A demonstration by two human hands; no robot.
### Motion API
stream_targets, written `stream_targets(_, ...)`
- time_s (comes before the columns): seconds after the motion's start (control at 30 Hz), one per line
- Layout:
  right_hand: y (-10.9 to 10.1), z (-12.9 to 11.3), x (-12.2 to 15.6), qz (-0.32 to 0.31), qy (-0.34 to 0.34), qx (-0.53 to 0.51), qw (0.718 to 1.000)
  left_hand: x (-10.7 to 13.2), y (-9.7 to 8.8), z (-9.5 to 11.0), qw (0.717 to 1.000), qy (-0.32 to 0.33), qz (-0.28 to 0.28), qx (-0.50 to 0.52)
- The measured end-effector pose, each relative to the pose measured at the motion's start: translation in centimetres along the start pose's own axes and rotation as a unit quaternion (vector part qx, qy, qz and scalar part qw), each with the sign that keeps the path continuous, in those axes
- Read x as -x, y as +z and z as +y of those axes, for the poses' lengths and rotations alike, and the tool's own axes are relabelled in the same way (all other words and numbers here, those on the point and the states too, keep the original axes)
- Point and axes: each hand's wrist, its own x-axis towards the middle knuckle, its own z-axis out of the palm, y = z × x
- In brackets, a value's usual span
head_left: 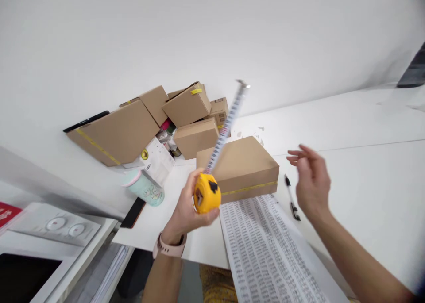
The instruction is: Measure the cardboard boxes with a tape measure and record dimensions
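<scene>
My left hand [189, 208] is wrapped round a yellow tape measure [208, 193]. Its metal blade [226, 128] sticks out up and away, with the hooked end in the air above the boxes. Behind the tape measure lies a closed cardboard box [245, 166] with a yellow strip along its near side. To the right of that box, my right hand [312, 179] is raised with its fingers apart and holds nothing. Close to the right hand, a black and clear pen [291, 199] rests on the white table. Large sheets of paper [262, 245] printed with rows of small marks reach under the box.
Several cardboard boxes [195, 137] are piled against the wall at the back left. A mint tumbler [146, 188] and a dark flat phone-like object [133, 212] are near the table's left edge. Lower left stands a white appliance with two dials [56, 225]. A dark object [413, 70] stands far right.
</scene>
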Motion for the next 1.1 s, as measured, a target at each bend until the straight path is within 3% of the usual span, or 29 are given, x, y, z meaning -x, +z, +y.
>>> stream_targets(0.07, -1.3, -1.5, -2.2, -0.038, 0.053, -0.096, 0.993, 0.0, 0.2, 1.5, 0.991, -0.001, -0.123, -0.054)
stream_targets(0.13, -2.4, -2.9, -3.9, -0.091, 0.057, -0.143, 0.984, -0.2, 0.6, 2.2, 0.976, -0.002, -0.199, -0.089)
stream_targets(0.27, -3.5, -4.4, -5.3, -0.133, 0.052, -0.144, 0.979, -1.1, 0.9, 2.3, 0.962, -0.006, -0.25, -0.112)
stream_targets(0.4, -2.9, -3.8, -6.0, -0.127, 0.102, -0.157, 0.974, -2.1, 0.0, 2.5, 0.957, -0.007, -0.253, -0.143)
stream_targets(0.53, -0.7, -3.2, -5.9, -0.184, 0.133, -0.16, 0.961, -4.0, -0.6, 2.6, 0.967, -0.031, -0.22, -0.126)
stream_targets(0.63, 1.5, -3.1, -5.3, -0.244, 0.096, -0.112, 0.959, -6.2, -0.6, 2.0, 0.979, -0.026, -0.177, -0.099)
stream_targets(0.73, 3.6, -2.4, -4.9, -0.282, 0.01, -0.024, 0.959, -8.5, -0.5, 0.7, 0.988, 0.005, -0.126, -0.089)
stream_targets(0.8, 4.8, -1.5, -5.0, -0.307, -0.045, 0.045, 0.95, -9.8, -0.3, -0.4, 0.991, -0.012, -0.109, -0.07)
stream_targets(0.93, 6.3, 0.2, -6.2, -0.367, -0.063, 0.159, 0.914, -11.7, -0.4, -2.2, 0.988, -0.082, -0.128, -0.032)
stream_targets(1.1, 7.0, 1.4, -7.9, -0.437, -0.044, 0.208, 0.874, -13.2, -0.8, -2.3, 0.972, -0.101, -0.213, -0.011)
